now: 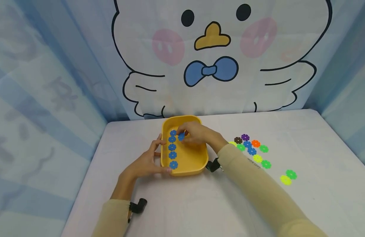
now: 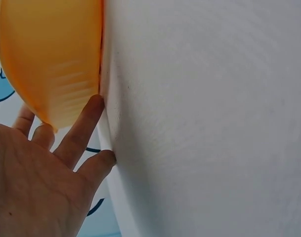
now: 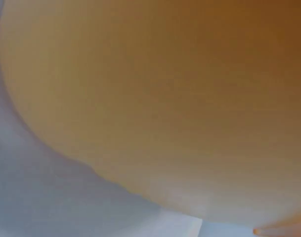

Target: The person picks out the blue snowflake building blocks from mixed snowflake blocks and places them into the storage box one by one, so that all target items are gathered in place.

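Note:
A yellow tray (image 1: 188, 169) holds several blue notched flower-shaped discs (image 1: 172, 147) in a column along its left side. Inside its upper part my right hand (image 1: 194, 132) pinches another blue disc (image 1: 181, 136), just right of the column's top end. My left hand (image 1: 145, 164) lies spread against the tray's left side, thumb by the near left corner. In the left wrist view, extended fingers (image 2: 81, 131) touch the outer wall of the tray (image 2: 51, 59). Only the blurred tray wall (image 3: 140, 98) fills most of the right wrist view; the right fingers are not clear there.
Loose flower discs in green, yellow, orange, purple, brown and blue (image 1: 252, 151) lie on the white table right of the tray, partly behind the right forearm. A green disc (image 1: 291, 174) and a yellow disc (image 1: 285, 180) lie nearer. A cartoon-printed curtain (image 1: 212, 98) stands behind.

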The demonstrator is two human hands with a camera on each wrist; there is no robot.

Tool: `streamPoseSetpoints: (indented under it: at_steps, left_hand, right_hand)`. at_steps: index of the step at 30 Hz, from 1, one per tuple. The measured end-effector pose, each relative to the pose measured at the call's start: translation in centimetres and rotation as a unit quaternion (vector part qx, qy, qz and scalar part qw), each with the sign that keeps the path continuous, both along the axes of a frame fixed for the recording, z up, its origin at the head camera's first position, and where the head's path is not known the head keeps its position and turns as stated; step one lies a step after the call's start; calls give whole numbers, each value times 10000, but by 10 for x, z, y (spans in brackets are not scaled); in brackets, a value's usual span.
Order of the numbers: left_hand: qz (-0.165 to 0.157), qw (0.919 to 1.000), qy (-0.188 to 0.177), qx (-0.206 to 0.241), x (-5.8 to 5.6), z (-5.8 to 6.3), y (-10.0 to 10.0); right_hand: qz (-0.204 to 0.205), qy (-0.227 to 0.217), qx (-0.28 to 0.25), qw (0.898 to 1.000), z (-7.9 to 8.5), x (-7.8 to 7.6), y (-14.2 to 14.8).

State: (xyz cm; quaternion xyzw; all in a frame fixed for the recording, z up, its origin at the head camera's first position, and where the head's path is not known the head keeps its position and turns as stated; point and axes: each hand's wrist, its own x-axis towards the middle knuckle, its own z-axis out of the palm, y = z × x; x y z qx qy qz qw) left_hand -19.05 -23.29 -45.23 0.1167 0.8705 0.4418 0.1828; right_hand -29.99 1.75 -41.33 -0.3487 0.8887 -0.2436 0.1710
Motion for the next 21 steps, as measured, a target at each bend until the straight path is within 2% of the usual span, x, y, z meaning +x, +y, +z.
streamPoseSetpoints:
  at_steps: [12, 16, 21]
  left_hand:
    - [-21, 10000, 75, -5, -1, 3, -2]
    - [-32, 10000, 72, 31, -2, 3, -1]
    - [-60, 10000, 10, 60, -1, 0, 0]
  right_hand:
    - [94, 35, 159, 9998, 27, -3, 9]
    - [83, -13, 102, 9999, 29, -7, 11]
    - [101, -102, -24, 9999, 23, -11, 10]
